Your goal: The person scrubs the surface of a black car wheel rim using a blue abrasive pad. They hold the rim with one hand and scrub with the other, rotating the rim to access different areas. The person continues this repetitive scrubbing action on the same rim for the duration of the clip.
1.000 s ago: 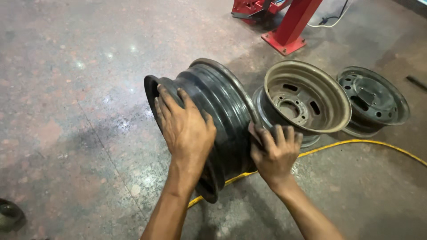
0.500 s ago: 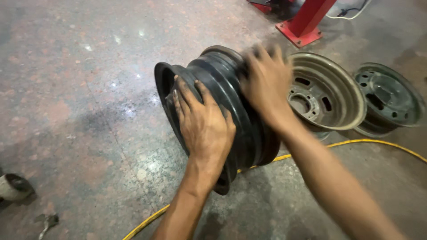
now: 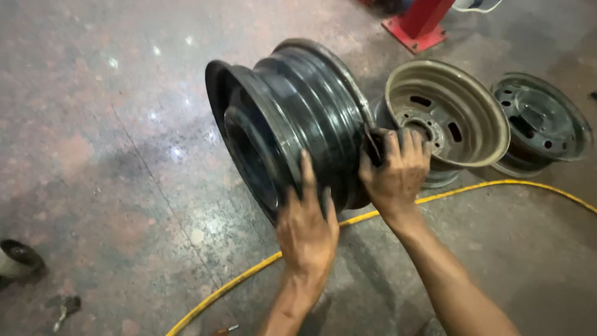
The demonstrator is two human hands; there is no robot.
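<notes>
Black steel wheel rim (image 3: 292,118) is standing on edge at frame centre on the concrete floor (image 3: 112,186). Left hand (image 3: 306,231) is pressing flat on its lower barrel; right hand (image 3: 393,171) is gripping its rear lip, apparently steadying it. Turning it further would call for regripping.

Both forearms bare to the lower frame edge, no sleeves, gloves, rings or watch showing; left hand (image 3: 306,230) and right hand (image 3: 393,175) smeared with dark grease, heaviest over knuckles and fingers, nails short and grimy, faint hair along forearms.
</notes>
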